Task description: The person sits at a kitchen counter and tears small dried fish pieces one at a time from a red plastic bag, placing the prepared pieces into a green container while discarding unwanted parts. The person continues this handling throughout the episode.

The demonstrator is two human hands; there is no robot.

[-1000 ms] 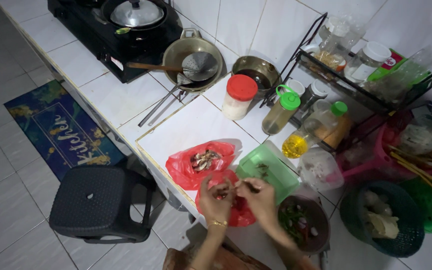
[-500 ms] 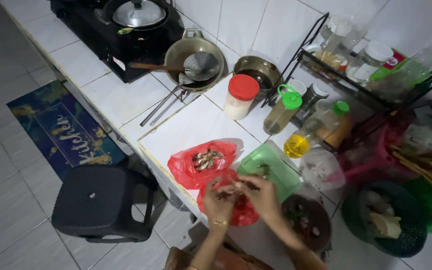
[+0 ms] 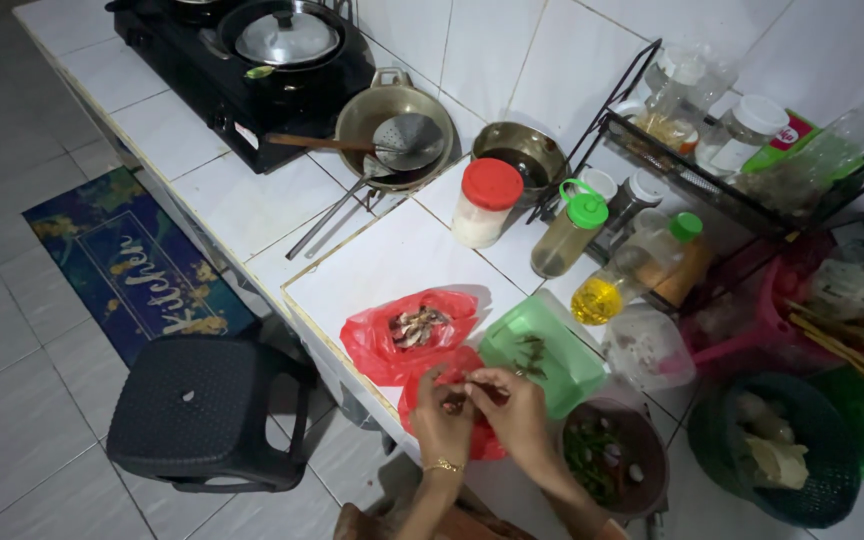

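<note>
Both hands work over a crumpled red plastic bag (image 3: 472, 420) at the white tiled counter's (image 3: 382, 260) near edge. The left hand (image 3: 442, 420) and right hand (image 3: 512, 405) each pinch an end of a small dark chilli (image 3: 464, 385), its long axis running roughly left-right. A second red bag (image 3: 407, 330) holds a pile of trimmings and the green plastic tray (image 3: 542, 355) only a few pieces, so the job seems partly done.

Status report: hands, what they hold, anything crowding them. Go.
Left hand and right hand together over the near red bag, pinching a small dark piece. Green tray and bowl close at right.
</note>
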